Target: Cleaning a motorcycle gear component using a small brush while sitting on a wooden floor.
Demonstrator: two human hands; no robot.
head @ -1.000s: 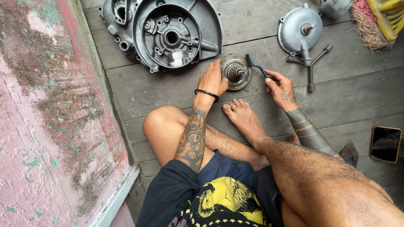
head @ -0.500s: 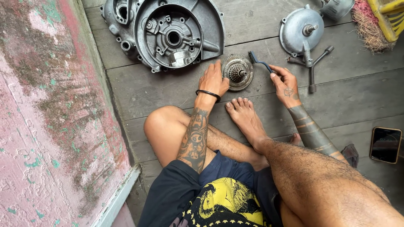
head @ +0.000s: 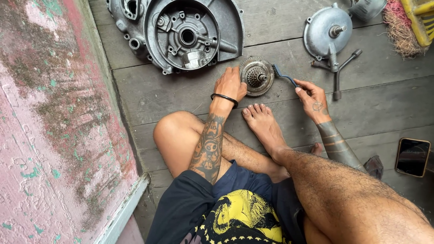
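A round metal clutch part [head: 257, 76] with a geared hub lies on the grey wooden floor in front of my bare foot [head: 264, 123]. My left hand [head: 229, 84] rests on the part's left rim and steadies it. My right hand [head: 312, 96] grips the handle of a small blue brush [head: 284, 75], whose head touches the part's right edge.
A large engine casing [head: 181, 34] lies at the top left. A smaller round cover [head: 326, 34] and a T-shaped wrench [head: 338, 72] lie at the top right. A phone [head: 412, 157] lies at right. A worn pink wall [head: 49, 122] runs along the left.
The view shifted slightly. My right hand and the brush have moved a little along the part's right edge; my left hand stays on the rim.
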